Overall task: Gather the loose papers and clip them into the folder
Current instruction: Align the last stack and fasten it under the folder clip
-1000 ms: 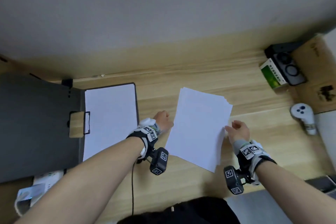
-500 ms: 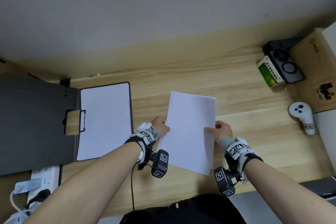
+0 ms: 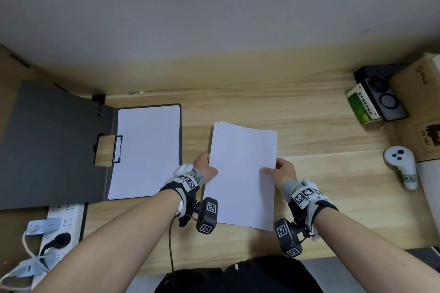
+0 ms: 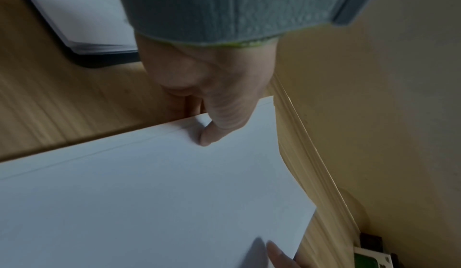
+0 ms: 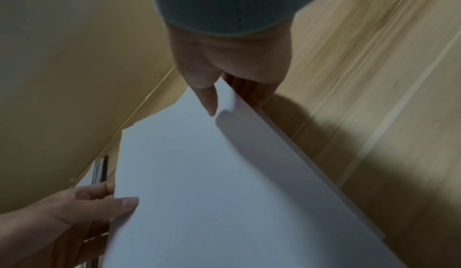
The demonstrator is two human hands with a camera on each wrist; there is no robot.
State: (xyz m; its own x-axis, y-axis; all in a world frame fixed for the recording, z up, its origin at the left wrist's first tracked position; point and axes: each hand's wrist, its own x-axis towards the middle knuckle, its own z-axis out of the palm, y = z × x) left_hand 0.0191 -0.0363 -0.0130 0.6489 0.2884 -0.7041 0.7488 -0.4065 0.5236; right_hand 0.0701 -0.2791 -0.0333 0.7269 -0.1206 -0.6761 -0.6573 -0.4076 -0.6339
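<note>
A stack of white papers (image 3: 241,173) is held above the wooden desk between both hands. My left hand (image 3: 206,167) pinches its left edge, thumb on top (image 4: 212,134) and fingers beneath. My right hand (image 3: 282,171) pinches the right edge, thumb on top (image 5: 209,102), fingers under the sheets. The stack (image 4: 154,203) (image 5: 212,183) looks nearly squared, with slight offsets at its far left corner. To the left lies the open dark grey folder (image 3: 52,150) with a metal clip (image 3: 117,149) at its spine and white sheets (image 3: 145,150) on its right half.
A white power strip (image 3: 59,228) with plugs and cables lies at the near left. At the right stand a green-and-white box (image 3: 360,106), a black device (image 3: 381,95), a cardboard box (image 3: 421,107) and a white controller (image 3: 402,166). A wall runs behind the desk.
The fanned, tilted stack has been drawn together and turned straighter. Both hands moved inward and took hold of its side edges, and the stack shifted slightly left.
</note>
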